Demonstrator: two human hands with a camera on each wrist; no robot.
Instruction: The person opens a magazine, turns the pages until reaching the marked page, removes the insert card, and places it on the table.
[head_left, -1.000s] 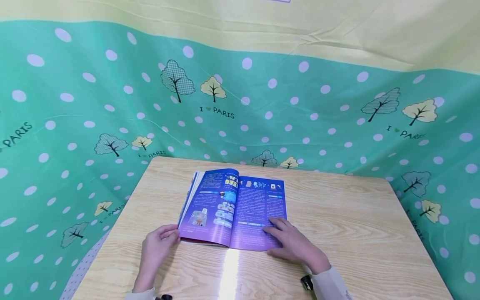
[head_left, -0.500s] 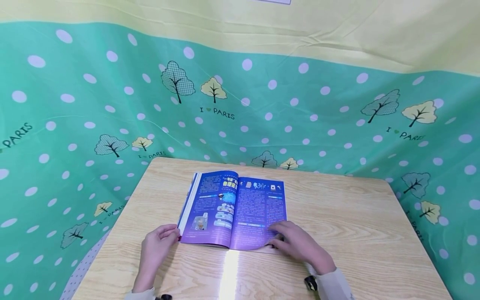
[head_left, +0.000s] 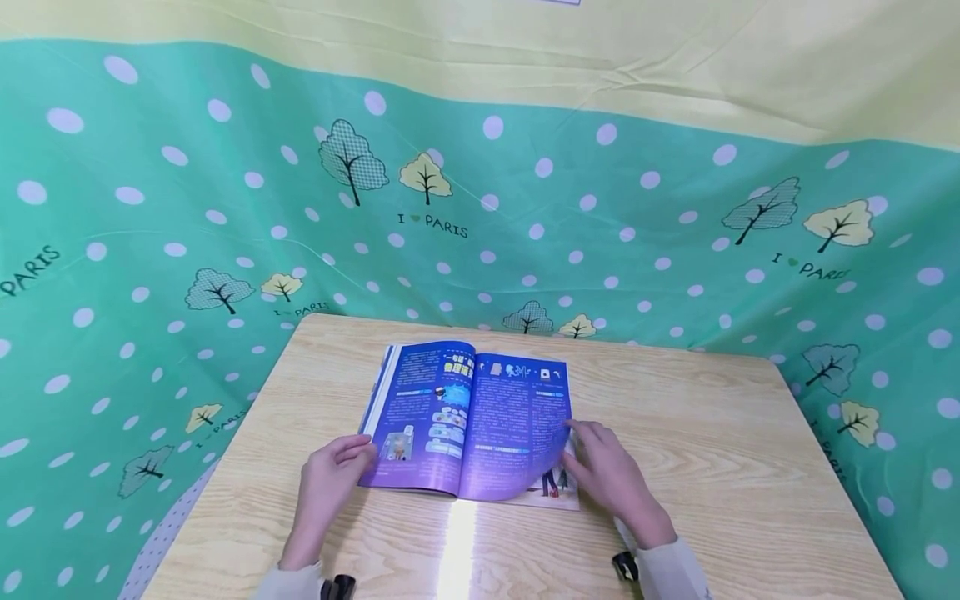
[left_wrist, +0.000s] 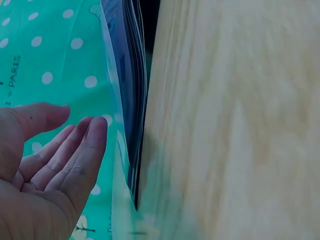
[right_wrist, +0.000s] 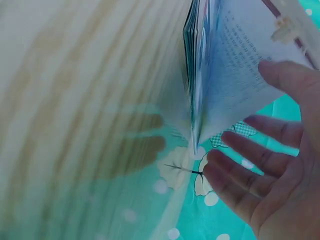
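An open magazine (head_left: 427,400) with blue-purple pages lies on the table. Its right-hand page curls up at the lower right corner, and a pale illustrated page (head_left: 551,492) shows beneath. My right hand (head_left: 611,475) is at that lifted edge, thumb and forefinger by the curl. In the right wrist view the thumb lies against the raised page (right_wrist: 240,55), while the other fingers are spread and relaxed below it. My left hand (head_left: 333,479) is beside the lower left corner. In the left wrist view its fingers are loosely bent, holding nothing, a little apart from the page edges (left_wrist: 131,100).
The wooden table (head_left: 690,433) extends around the magazine, with a bright light reflection in front of it. A green dotted cloth (head_left: 495,250) with tree prints hangs behind and at both sides. Black straps or devices (head_left: 625,567) sit at both wrists.
The magazine's lower right page corner has lifted and curled leftward, uncovering the page below. My right hand moved slightly right and up with it. My left hand shifted slightly right and up.
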